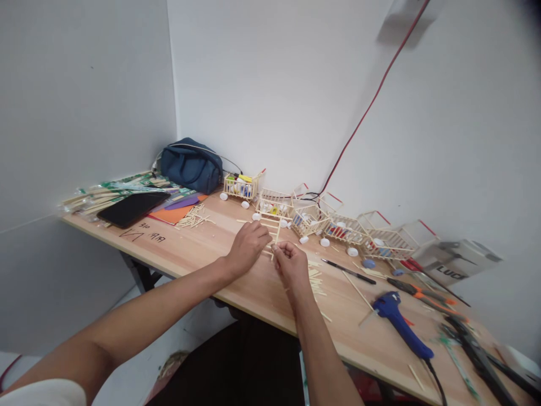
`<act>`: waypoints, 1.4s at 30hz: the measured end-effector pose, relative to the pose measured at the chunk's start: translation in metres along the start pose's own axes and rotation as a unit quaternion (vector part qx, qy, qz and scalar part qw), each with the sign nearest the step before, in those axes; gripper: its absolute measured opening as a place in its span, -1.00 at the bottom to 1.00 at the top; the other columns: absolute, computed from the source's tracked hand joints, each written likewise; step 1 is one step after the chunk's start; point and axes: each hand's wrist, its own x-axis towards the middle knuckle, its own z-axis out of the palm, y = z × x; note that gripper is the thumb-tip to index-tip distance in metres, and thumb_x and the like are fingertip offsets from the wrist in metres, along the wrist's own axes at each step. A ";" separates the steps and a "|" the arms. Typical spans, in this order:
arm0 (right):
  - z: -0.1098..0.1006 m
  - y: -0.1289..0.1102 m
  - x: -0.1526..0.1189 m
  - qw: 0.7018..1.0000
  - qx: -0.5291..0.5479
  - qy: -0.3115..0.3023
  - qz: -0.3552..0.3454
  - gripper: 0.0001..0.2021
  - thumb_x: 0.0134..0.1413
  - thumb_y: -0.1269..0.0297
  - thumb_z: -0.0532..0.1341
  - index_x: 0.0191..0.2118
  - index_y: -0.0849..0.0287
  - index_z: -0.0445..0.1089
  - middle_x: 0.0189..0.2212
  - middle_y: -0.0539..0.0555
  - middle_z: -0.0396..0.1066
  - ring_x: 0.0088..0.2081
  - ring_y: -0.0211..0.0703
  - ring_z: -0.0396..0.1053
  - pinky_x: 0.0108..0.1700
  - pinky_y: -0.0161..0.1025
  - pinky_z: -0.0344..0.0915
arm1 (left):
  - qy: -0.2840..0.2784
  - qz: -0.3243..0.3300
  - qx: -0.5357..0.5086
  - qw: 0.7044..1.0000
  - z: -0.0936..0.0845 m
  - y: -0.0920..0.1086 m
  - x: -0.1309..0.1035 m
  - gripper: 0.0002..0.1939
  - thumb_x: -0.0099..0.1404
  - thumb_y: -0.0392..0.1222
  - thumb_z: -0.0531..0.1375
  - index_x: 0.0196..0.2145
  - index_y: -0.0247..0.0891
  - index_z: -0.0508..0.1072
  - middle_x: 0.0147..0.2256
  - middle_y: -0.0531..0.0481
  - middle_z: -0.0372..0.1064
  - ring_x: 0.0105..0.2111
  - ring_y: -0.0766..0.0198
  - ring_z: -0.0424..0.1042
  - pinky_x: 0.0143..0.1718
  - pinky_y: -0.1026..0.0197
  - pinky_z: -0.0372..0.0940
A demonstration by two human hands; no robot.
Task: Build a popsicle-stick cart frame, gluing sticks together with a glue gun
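Both hands meet over a small ladder-like frame of thin wooden sticks (274, 224) on the table. My left hand (249, 245) is closed, its fingertips gripping the frame's left side. From the other side my right hand (291, 262) pinches the frame's near end with thumb and forefinger. The fingers hide part of the frame and whatever small piece may lie between them. Just right of my right hand is a loose scatter of short cut sticks (315, 281). Beyond the hands stand several small stick-built carts with white wheels, such as a cart (274, 205).
A blue glue gun (401, 324), a black pen (349, 271) and orange-handled pliers (425, 294) lie to the right. On the left are a dark phone-like slab (133, 208), a blue bag (192, 164) and a stick pile (193, 217). A red cable (372, 101) hangs along the wall.
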 end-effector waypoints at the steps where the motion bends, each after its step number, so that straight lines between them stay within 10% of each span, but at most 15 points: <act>1: 0.000 0.001 0.000 1.000 0.001 -0.001 0.002 -0.68 -0.07 -0.01 0.32 -0.43 0.17 0.37 -0.72 -0.14 0.18 -0.67 -0.36 0.02 -0.61 -0.34 -0.08 | 0.000 0.001 0.002 1.000 0.000 0.000 0.000 -0.78 0.39 -0.14 0.12 -0.33 -0.26 0.51 -0.35 -0.04 0.42 -0.26 0.18 0.25 -0.24 0.12 0.10; 42: -0.001 0.006 0.004 1.000 -0.012 0.007 -0.012 -0.67 -0.10 -0.06 0.31 -0.46 0.13 0.37 -0.72 -0.09 0.23 -0.64 -0.27 0.15 -0.58 -0.32 0.04 | -0.020 0.000 0.025 0.999 -0.005 0.003 0.002 -0.78 0.37 -0.11 0.13 -0.32 -0.25 0.51 -0.33 -0.02 0.42 -0.23 0.17 0.24 -0.23 0.12 0.10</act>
